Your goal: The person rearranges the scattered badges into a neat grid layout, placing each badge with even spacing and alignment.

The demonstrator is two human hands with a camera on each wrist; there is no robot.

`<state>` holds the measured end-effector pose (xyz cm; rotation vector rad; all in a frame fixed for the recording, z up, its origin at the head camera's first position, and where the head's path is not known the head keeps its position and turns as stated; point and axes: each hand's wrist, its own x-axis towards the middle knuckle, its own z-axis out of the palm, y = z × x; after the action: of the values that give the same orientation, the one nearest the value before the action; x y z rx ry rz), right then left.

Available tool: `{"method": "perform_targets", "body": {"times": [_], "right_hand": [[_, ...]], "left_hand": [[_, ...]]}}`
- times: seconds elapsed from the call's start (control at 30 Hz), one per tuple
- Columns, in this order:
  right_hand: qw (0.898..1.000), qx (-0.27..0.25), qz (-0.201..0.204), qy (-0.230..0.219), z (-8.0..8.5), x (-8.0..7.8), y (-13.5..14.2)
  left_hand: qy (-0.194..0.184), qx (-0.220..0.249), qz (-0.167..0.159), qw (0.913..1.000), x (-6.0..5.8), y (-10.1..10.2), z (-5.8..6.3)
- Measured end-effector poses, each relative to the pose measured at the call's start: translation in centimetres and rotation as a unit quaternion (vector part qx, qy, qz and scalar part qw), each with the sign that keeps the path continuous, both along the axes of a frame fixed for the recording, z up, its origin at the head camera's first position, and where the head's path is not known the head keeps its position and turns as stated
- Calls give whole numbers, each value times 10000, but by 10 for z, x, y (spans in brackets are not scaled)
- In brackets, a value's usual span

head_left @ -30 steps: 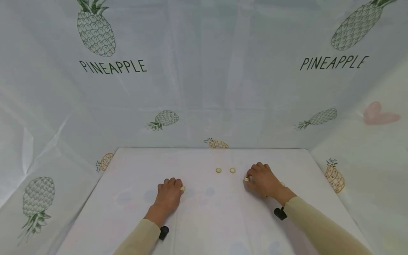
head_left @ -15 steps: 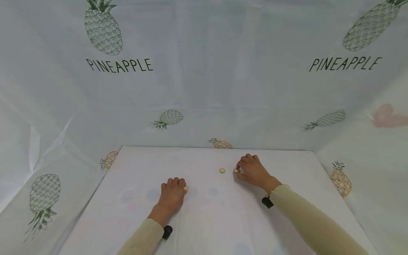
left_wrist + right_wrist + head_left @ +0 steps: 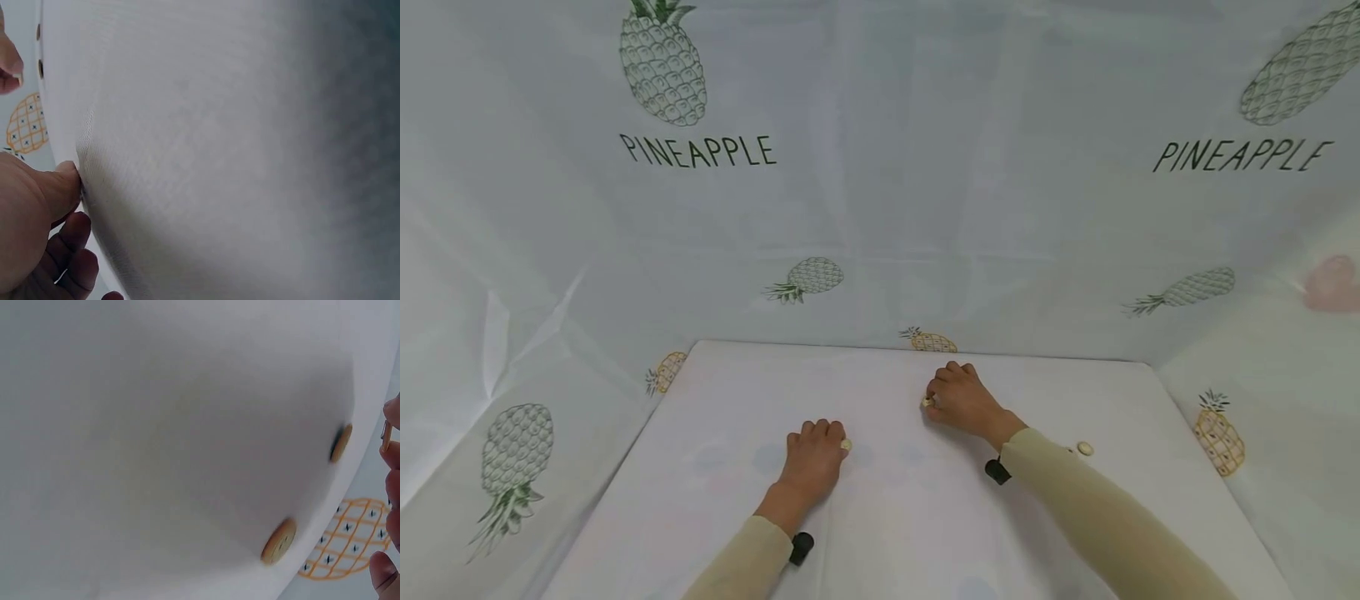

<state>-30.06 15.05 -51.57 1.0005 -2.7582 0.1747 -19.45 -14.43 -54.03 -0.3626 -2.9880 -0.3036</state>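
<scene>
My left hand (image 3: 815,462) rests low on the white table at the left of centre, fingers curled, pinching a pale round button (image 3: 846,444) at its thumb side. In the left wrist view the thumb hides that button. Farther right, my right hand (image 3: 962,402) reaches toward the back and pinches a small wooden button (image 3: 386,434) edge-on between thumb and finger. Below these fingers, the right wrist view shows a wooden button (image 3: 340,444) and a nearer wooden button with holes (image 3: 279,542) on the cloth. In the head view the hand covers both.
Another pale button (image 3: 1085,448) lies right of the right sleeve, with a tiny dark-marked bit peeking out beside the cuff. White pineapple-print cloth covers the table (image 3: 760,379) and hangs as a wall (image 3: 880,208) behind it and at both sides.
My right hand has moved left and slightly back, now over the two buttons that lay in plain sight. A button near the right sleeve shows again. The left hand stays put.
</scene>
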Motion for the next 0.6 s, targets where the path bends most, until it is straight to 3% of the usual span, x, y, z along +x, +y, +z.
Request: {"method": "perform_targets", "body": {"times": [0.3, 0.6], "right_hand": [[9996, 198, 126, -169, -7, -5, -38], [9992, 333, 32, -232, -8, -9, -54]], "left_hand": [[-34, 3, -12, 10000, -1, 1, 0], [-113, 86, 9, 9999, -2, -1, -2]]}}
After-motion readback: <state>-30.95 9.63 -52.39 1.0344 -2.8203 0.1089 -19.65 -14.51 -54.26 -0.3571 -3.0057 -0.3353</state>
